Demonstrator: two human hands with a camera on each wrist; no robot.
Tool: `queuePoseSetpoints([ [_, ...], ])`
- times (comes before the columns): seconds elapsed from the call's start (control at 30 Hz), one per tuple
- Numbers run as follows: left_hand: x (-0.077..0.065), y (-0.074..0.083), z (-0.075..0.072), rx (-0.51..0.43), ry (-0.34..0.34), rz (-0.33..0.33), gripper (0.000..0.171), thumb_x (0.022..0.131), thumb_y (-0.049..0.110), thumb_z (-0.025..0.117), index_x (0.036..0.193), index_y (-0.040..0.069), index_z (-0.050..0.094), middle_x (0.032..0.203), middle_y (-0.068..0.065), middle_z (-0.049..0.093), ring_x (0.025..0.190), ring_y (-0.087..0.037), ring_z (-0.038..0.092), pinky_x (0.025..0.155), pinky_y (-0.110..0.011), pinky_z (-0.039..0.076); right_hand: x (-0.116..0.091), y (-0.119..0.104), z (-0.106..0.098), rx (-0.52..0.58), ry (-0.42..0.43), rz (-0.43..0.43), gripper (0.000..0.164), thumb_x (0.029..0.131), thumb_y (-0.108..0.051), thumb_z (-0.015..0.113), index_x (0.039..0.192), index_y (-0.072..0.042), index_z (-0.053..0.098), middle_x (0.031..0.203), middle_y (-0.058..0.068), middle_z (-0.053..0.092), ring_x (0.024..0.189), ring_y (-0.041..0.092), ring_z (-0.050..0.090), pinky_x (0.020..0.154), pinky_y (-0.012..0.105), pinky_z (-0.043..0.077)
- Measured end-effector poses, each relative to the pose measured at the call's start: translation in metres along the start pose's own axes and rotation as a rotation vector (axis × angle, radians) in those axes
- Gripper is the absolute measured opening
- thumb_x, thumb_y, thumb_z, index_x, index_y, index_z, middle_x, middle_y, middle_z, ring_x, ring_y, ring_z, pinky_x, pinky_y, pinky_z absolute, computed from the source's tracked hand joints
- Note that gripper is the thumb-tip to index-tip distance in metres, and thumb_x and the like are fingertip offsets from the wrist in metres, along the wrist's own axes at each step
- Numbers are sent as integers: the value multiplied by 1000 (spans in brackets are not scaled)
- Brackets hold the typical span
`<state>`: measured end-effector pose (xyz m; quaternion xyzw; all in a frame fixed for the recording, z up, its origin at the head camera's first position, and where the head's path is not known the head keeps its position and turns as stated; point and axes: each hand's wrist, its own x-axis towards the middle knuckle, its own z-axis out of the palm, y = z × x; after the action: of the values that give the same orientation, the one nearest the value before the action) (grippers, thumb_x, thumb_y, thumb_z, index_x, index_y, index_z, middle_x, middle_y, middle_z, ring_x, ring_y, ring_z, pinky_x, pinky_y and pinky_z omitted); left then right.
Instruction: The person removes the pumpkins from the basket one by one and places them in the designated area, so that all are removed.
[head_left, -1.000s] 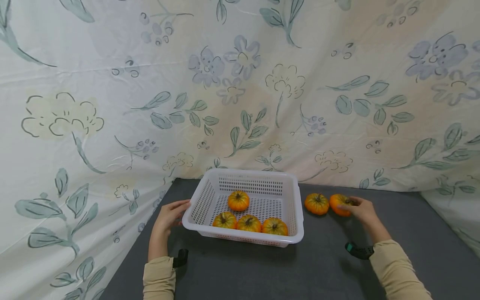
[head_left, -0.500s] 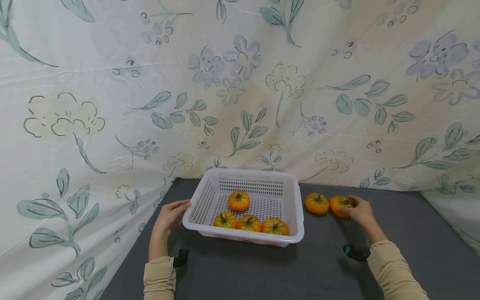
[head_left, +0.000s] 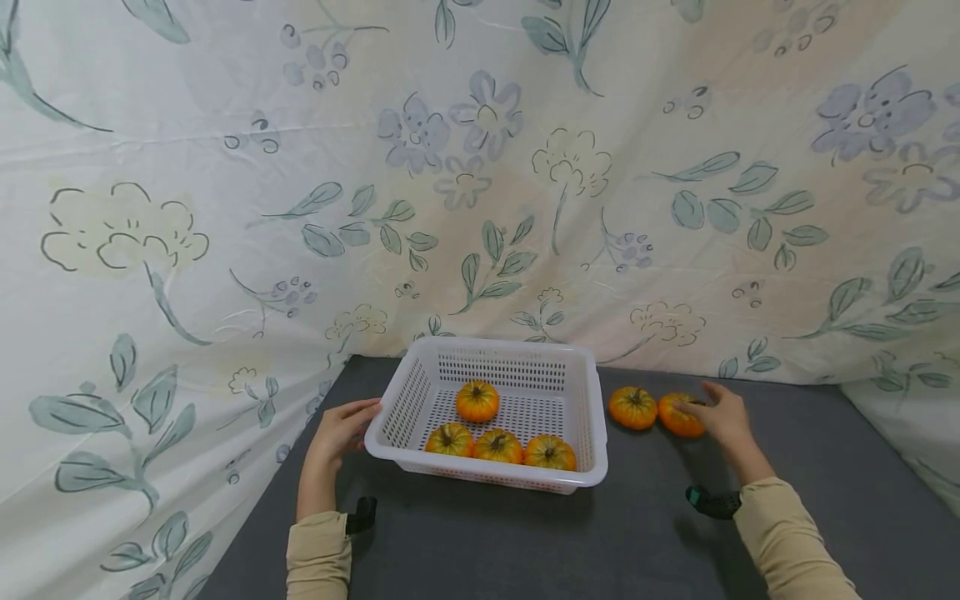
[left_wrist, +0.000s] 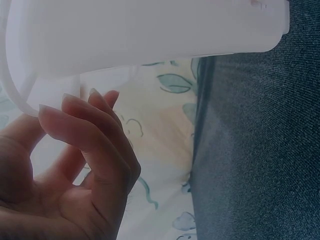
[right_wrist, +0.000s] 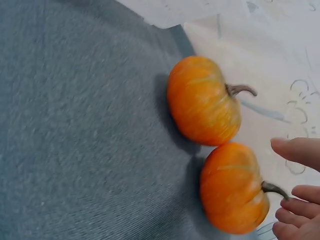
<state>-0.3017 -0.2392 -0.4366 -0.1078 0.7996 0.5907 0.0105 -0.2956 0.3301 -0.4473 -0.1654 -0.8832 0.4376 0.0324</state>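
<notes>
My left hand (head_left: 341, 433) is at the left end of the white perforated plastic basket (head_left: 487, 475), pinching its rim. In the left wrist view, the curled fingers (left_wrist: 95, 127) meet the rim while the palm stays off the basket wall. Inside the basket sit several small orange pumpkins, with one pumpkin (head_left: 477, 402) behind a front row. My right hand (head_left: 729, 421) hovers over the outermost pumpkin (right_wrist: 234, 189) to the basket's right, thumb and fingers spread near its dark stem. Against that one rests a second pumpkin (right_wrist: 202, 100), closer to the basket.
The basket and loose pumpkins stand on a dark grey cloth-covered table (head_left: 480, 542). A white curtain (head_left: 480, 208) with flower and leaf prints hangs behind the table and along its sides.
The right hand's fingers, earlier around the outermost pumpkin, have loosened and spread off it. That pumpkin has shifted slightly toward me. The left hand and basket stay in place.
</notes>
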Motion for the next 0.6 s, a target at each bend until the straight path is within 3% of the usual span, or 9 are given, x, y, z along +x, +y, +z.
queuePoseSetpoints([
  [0.23, -1, 0, 0, 1, 0, -3, 50, 91, 35, 68, 131, 5, 61, 114, -9, 69, 81, -10, 67, 67, -29, 52, -3, -17, 1, 11, 50, 34, 88, 92, -33, 65, 154, 4, 14, 158, 29, 16, 144, 49, 19, 112, 61, 24],
  [0.6, -2, 1, -1, -1, 0, -3, 50, 91, 35, 68, 131, 5, 61, 115, -10, 69, 81, -10, 67, 66, -29, 52, -10, -48, 2, -18, 5, -102, 86, 94, -39, 62, 153, 6, 17, 156, 32, 20, 143, 50, 21, 112, 61, 25],
])
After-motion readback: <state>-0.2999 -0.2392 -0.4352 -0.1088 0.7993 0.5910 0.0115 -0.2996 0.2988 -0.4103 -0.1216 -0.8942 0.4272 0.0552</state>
